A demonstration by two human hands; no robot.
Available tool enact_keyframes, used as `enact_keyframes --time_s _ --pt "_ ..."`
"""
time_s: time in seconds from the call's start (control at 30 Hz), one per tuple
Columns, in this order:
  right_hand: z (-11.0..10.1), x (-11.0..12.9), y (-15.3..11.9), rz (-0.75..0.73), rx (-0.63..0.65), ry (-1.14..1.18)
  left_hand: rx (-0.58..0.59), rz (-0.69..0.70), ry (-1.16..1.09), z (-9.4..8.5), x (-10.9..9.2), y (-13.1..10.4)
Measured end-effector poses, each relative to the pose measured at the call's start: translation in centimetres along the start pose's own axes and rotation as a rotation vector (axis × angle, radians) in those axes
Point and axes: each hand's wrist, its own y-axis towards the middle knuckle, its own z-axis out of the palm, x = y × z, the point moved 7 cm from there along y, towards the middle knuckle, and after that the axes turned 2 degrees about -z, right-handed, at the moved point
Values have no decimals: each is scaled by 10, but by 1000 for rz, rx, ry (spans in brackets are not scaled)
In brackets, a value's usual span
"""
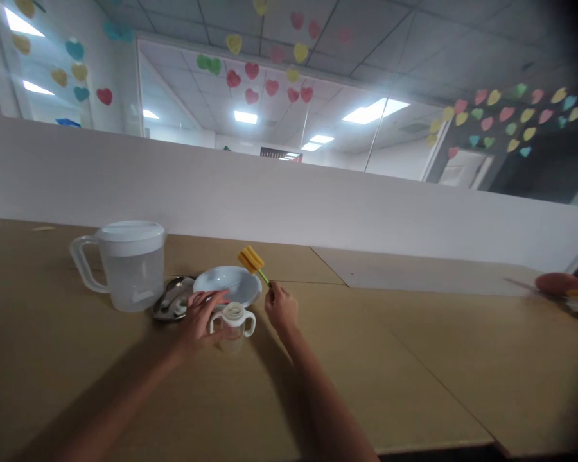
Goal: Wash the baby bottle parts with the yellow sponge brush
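Note:
My right hand (282, 309) is closed round the green handle of a bottle brush with a yellow sponge head (251, 259), which it holds raised, head up and tilted left. Just below stands a clear baby bottle (232, 328) with a white collar and two white side handles, upright and without a lid. At its left side is my left hand (203, 319), fingers stretched out and apart and thumb by the bottle's body; whether it touches the bottle I cannot tell. Behind the bottle sits a white bowl (228, 277). A metal tray (160, 312) with small pale parts lies left of the bowl.
A lidded translucent pitcher (133, 273) stands at the left, its handle pointing left. The brown tabletop (385, 385) runs to a white wall (250, 199) with glass above. At the far right edge another person's arm (559, 283) shows, partly blurred.

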Motion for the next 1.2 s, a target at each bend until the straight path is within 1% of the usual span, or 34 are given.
enact_keyframes --time_s 0.13,0.2,0.27,0.33,0.4,0.47,0.53,0.63,0.7,0.77,0.8,0.87,0.97,1.03,1.1,1.2 --pt "-2 1 0 -18 -31 38 13 -111 -60 6 5 -2" --pt "-2 2 -1 -47 -71 89 44 -152 -105 7 8 -2" --pt "-4 3 -1 -78 -144 141 97 -164 -155 11 10 -1" --pt "-7 3 -2 -113 -246 191 123 -174 -186 14 12 -1" --pt "-12 4 -4 -154 -348 241 114 -206 -193 15 16 -2" --pt "-15 4 -5 -178 -415 274 106 -239 -198 15 19 -3" --pt "-16 5 -6 -184 -432 276 133 -238 -226 15 17 -3" --pt "-16 6 -5 -184 -430 274 196 -191 -330 13 8 -1" --pt "-19 7 -5 -195 -449 310 194 -198 -440 10 7 2" --pt "-24 10 -5 -223 -481 377 138 -263 -554 4 14 3" --pt "-27 13 -6 -243 -493 419 79 -306 -592 0 21 3" --pt "-32 20 -8 -288 -499 496 -96 -373 -593 -13 36 2" --pt "-36 35 -15 -388 -462 534 -389 -388 -419 -40 52 -2" --pt "-36 48 -22 -482 -416 486 -520 -368 -253 -55 56 -4" --pt "-32 59 -29 -583 -357 400 -589 -339 -101 -66 57 -4" --pt "-25 72 -37 -713 -279 280 -621 -298 54 -72 57 -5"
